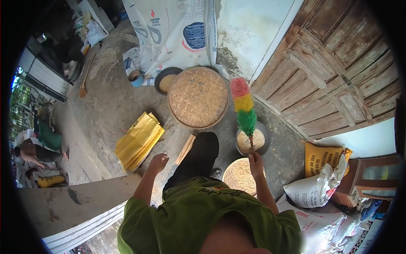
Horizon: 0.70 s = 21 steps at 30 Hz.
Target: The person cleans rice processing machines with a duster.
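Note:
My right hand (255, 164) is closed around the handle of a duster (245, 101) with a fluffy pink, yellow and green head. The duster points away from me, its lower end over a dark basin (264, 146) of pale grain. Just below that hand lies a round tray of grain (239, 177), partly covered by my arm. My left hand (158, 162) hangs with its fingers curled in and nothing visible in them. Nearest to it are a folded yellow sack (139, 142) and thin wooden pieces (185, 149) on the floor.
A round woven bamboo tray (198, 97) lies ahead, beside a dark bowl (165, 81) and a blue can (135, 78). White sacking (173, 34) hangs behind. A wooden door (330, 67) and filled sacks (311, 186) stand right. Two people (38, 152) are at far left, near a ledge (80, 201).

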{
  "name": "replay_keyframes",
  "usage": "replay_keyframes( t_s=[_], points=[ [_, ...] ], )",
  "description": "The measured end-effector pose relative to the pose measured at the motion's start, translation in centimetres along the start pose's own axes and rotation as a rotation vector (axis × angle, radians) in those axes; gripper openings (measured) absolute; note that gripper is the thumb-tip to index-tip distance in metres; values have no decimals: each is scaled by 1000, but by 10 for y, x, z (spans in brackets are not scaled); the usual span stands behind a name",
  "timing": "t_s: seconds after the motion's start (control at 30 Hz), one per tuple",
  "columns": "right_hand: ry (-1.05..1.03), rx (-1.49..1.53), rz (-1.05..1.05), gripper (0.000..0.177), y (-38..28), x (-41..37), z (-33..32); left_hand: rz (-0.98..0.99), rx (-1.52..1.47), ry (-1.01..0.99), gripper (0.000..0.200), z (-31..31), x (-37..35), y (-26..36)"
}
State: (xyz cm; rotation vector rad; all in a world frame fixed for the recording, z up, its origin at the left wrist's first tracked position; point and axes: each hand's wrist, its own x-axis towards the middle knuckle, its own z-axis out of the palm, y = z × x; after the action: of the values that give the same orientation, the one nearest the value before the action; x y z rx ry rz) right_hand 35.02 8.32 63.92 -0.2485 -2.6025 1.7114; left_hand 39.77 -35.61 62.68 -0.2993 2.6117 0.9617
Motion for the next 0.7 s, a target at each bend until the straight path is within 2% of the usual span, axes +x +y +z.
replay_keyframes(
  t_s=[0.07, 0.1, 0.27, 0.33, 0.37, 0.47, 0.53, 0.57, 0.6, 0.7],
  points=[
    [-123, 41, 12, 18, -35, 8, 0, 25, -23, 30, 27, -10, 6, -9],
    [-147, -32, 21, 19, -39, 13, 1, 14, -36, 67, 27, -14, 9, -10],
    [-156, 24, 92, 27, -67, 45, 34, -27, -124, 157, 27, -41, 47, -7],
    [-207, 122, 128, 27, -75, 66, 61, 2, -112, 135, 30, -54, 68, -14],
    [-214, 73, 127, 27, -79, 78, 78, -2, -110, 82, 32, -65, 80, -19],
    [-273, 113, 118, 28, -94, 133, 155, 2, -118, 53, 33, -108, 127, -55],
    [-264, 99, 45, 31, -111, 179, 224, -40, -188, 114, 32, -151, 154, -82],
    [-303, 103, 76, 31, -122, 202, 258, -148, -168, 139, 31, -176, 164, -95],
    [-329, 94, 64, 31, -144, 228, 291, -167, -183, 157, 31, -200, 174, -110],
    [-553, 148, 73, 30, -213, 283, 389, -268, -210, 294, 29, -265, 184, -173]
  ],
)
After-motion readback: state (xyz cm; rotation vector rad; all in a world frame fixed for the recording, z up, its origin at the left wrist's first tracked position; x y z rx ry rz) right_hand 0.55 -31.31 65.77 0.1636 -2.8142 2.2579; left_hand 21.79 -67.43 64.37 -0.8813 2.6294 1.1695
